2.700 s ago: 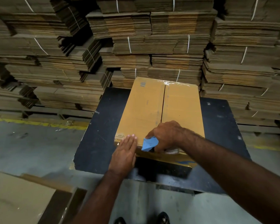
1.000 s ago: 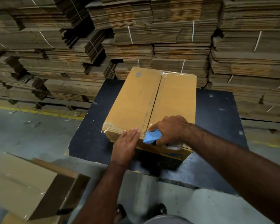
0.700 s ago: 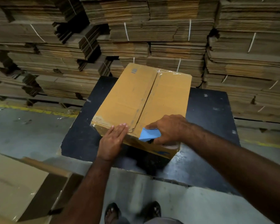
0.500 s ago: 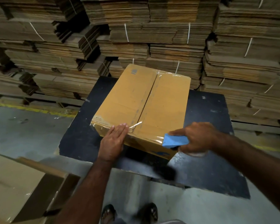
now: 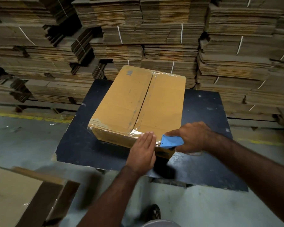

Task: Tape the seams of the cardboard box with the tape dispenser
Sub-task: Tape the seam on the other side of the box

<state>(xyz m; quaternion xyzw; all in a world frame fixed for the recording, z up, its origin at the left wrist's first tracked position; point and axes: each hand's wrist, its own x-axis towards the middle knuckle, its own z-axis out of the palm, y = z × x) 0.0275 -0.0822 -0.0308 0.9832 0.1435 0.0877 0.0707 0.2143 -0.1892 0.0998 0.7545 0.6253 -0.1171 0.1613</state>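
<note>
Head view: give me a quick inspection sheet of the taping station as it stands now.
Surface: scuffed black tabletop, bare around the box.
Job's things: closed brown cardboard box on the tabletop; clear tape shows on the centre seam and near edge; blue plastic tape dispenser at the near right corner.
Clutter: another brown carton lower left, off the table, blurred.
Grippers: left hand flat on the near edge; right hand gripping the dispenser.
Cables: nothing seen.
Surroundings: strapped stacks of flattened cardboard behind; grey concrete floor with a yellow line.
</note>
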